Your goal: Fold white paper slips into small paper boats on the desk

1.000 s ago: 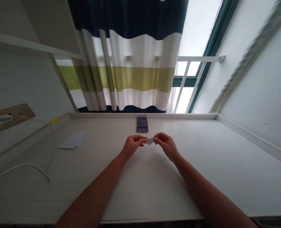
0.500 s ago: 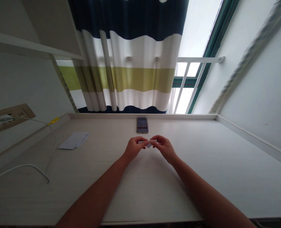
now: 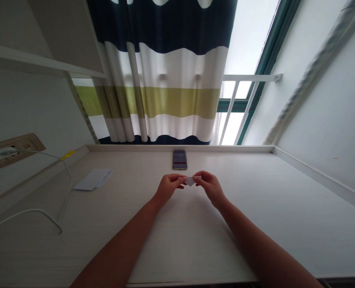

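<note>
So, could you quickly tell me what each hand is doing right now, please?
Left hand: closed, pinching the small folded paper.
Right hand: closed, pinching its other end.

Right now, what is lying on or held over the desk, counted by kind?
Paper: 2, the small white piece pinched between the left hand and the right hand, and the pile of sheets at the left
Phone: 1
Cable: 1
Total: 4
</note>
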Demonstrator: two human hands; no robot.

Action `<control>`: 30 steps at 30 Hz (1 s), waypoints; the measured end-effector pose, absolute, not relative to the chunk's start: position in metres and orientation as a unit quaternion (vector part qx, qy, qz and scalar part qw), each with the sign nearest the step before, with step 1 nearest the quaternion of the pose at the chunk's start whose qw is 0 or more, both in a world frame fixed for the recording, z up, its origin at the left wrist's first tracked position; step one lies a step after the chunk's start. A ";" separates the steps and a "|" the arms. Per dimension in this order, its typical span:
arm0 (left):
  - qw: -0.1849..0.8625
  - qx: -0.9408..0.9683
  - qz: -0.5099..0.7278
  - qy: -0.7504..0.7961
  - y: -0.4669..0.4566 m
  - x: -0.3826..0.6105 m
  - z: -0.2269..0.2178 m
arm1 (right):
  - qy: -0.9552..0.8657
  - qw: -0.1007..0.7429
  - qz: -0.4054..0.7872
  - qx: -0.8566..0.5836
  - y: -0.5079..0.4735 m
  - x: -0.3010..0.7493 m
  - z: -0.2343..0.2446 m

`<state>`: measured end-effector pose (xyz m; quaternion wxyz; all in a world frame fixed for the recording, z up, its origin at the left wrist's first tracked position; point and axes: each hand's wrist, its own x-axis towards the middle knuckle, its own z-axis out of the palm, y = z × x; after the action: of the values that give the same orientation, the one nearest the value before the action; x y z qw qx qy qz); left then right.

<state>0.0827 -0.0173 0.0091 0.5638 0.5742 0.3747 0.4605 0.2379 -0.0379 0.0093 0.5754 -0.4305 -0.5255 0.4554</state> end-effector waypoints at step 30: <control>0.598 0.566 0.435 0.364 -0.015 0.075 0.013 | -0.457 0.606 0.495 -0.423 -0.041 0.243 0.013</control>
<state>0.0755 -0.0148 0.0129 0.5981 0.5657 0.3644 0.4354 0.2426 -0.0409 0.0135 0.6056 -0.4232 -0.4574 0.4949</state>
